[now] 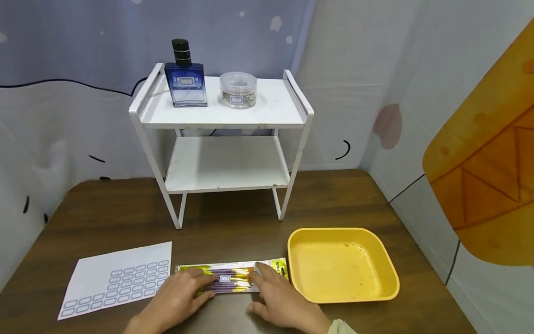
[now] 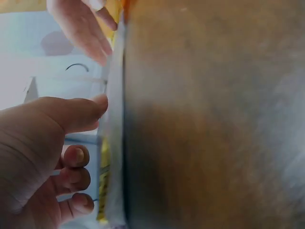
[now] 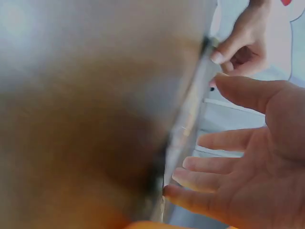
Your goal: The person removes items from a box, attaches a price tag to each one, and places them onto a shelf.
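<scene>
A flat clear packet of paintbrushes (image 1: 227, 277) lies on the table in front of me, with purple handles, yellow-green printed ends and a small label sticker in the middle. My left hand (image 1: 177, 294) rests on its left part, fingertips on the plastic and thumb along the near edge; in the left wrist view its fingers are loosely bent. Over the right part lies my right hand (image 1: 281, 297), its fingers fairly straight and touching the packet, the thumb apart at the near side. Left of them is a white sheet of blue-bordered label stickers (image 1: 121, 278).
A yellow tray (image 1: 394, 292) stands just right of the packet. Behind is a white two-tier rack (image 1: 227, 162), carrying a blue perfume bottle (image 1: 186, 86) and a round clear jar (image 1: 238, 90), each with a label. Patterned curtains (image 1: 354, 69) surround the brown table (image 1: 233, 232).
</scene>
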Demonstrator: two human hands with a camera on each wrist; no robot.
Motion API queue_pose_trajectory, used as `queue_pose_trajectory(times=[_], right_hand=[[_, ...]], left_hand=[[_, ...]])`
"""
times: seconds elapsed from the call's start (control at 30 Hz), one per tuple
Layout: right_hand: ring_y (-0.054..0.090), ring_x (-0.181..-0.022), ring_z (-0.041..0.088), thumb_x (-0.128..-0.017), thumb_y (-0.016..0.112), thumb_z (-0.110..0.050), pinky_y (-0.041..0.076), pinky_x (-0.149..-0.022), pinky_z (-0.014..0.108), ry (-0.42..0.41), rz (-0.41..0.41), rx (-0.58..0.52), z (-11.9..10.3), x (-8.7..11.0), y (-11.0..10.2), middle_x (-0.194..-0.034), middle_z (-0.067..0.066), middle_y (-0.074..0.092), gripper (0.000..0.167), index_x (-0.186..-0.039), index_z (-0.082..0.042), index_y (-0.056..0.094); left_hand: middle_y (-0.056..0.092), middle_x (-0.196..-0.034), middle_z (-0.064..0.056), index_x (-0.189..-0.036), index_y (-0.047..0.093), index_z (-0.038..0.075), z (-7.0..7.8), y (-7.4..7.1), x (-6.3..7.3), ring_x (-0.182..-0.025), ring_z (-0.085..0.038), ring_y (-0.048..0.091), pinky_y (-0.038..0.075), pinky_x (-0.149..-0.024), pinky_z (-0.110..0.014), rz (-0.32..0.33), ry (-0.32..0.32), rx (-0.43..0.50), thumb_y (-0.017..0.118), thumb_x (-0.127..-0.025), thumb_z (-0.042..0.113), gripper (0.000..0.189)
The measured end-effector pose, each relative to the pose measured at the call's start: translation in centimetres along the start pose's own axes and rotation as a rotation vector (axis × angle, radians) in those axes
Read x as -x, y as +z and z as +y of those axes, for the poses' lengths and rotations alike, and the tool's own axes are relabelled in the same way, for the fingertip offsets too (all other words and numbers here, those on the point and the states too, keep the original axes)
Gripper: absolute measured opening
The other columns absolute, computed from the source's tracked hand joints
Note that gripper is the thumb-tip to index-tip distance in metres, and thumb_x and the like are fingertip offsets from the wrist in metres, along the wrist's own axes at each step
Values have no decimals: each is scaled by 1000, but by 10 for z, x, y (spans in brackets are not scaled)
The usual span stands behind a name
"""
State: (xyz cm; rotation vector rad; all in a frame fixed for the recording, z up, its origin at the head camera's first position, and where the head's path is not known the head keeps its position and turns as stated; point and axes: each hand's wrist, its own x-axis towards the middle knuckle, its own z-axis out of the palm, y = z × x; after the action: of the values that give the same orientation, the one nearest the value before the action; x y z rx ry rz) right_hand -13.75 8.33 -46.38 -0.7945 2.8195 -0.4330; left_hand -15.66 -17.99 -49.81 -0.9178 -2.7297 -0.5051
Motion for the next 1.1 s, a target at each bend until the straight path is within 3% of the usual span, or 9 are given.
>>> queue_pose_trajectory(times=[0.17, 0.27, 0.4, 0.5, 0.6, 0.73, 0.93, 1.0, 1.1], right_hand=[[51, -133, 34, -89, 74, -31, 45, -107, 54, -20, 57, 1, -5, -13, -17, -143, 19, 53, 57, -138, -9, 55], [54, -130, 34, -88, 75, -30, 47, -105, 53, -28, 64, 12, -7, -20, -22, -139, 17, 57, 56, -139, -14, 56], [58, -123, 33, -85, 77, -28, 49, -97, 52, -17, 77, 28, -9, -30, -21, -131, 11, 62, 56, -137, -20, 59], [59, -121, 33, -82, 79, -27, 49, -93, 52, 21, 74, 39, -10, -36, -17, -129, 10, 63, 58, -137, -23, 59], [57, -122, 33, -80, 80, -26, 47, -94, 54, 57, 56, 40, -10, -38, -10, -130, 12, 63, 62, -138, -26, 58], [53, -127, 32, -78, 83, -25, 44, -98, 55, 64, 43, 54, -11, -38, 1, -136, 10, 60, 66, -138, -32, 58], [52, -126, 26, -73, 84, -20, 42, -99, 54, 25, 90, 90, -13, -39, 10, -132, 1, 60, 67, -134, -35, 60], [52, -123, 24, -71, 84, -17, 41, -99, 54, 20, 98, 74, -13, -41, 11, -127, -1, 61, 71, -135, -34, 60], [51, -113, 19, -69, 84, -13, 40, -97, 50, 21, 95, 53, -13, -44, 11, -119, -3, 61, 76, -138, -34, 58]], left_hand=[[66, -78, 13, -96, 77, 18, -6, -13, -5, -66, 1, 53, 44, -54, -23, 82, -16, 49, 85, -76, 25, 22], [53, -70, 19, -92, 76, 16, -13, -24, -9, -62, 7, 38, 33, -51, -15, 224, 13, 83, 87, -73, 18, 22], [49, -69, 17, -92, 76, 13, -27, -44, -16, -62, 3, 42, 33, -53, -11, 447, 53, 108, 87, -69, 9, 26], [52, -70, 11, -95, 75, 8, -38, -58, -22, -67, -4, 46, 36, -58, -14, 599, 64, 132, 82, -82, 23, 21], [54, -73, 1, -101, 74, 1, -48, -70, -28, -76, -5, 45, 36, -65, -15, 731, 27, 168, 67, -93, 46, 46], [58, -85, -15, -115, 69, -5, -58, -89, -37, -91, 2, 45, 34, -80, -12, 860, -32, 223, 60, -90, 61, 71], [57, -110, -29, -138, 52, -4, -70, -122, -53, -112, 7, 44, 36, -88, -10, 887, -20, 243, 65, -85, 63, 87], [56, -124, -23, -146, 43, -1, -73, -134, -59, -120, 6, 44, 38, -90, -10, 841, -13, 257, 65, -85, 62, 91], [51, -142, -5, -153, 28, 2, -78, -154, -67, -126, 6, 44, 39, -91, -10, 749, 11, 294, 77, -87, 31, 88]])
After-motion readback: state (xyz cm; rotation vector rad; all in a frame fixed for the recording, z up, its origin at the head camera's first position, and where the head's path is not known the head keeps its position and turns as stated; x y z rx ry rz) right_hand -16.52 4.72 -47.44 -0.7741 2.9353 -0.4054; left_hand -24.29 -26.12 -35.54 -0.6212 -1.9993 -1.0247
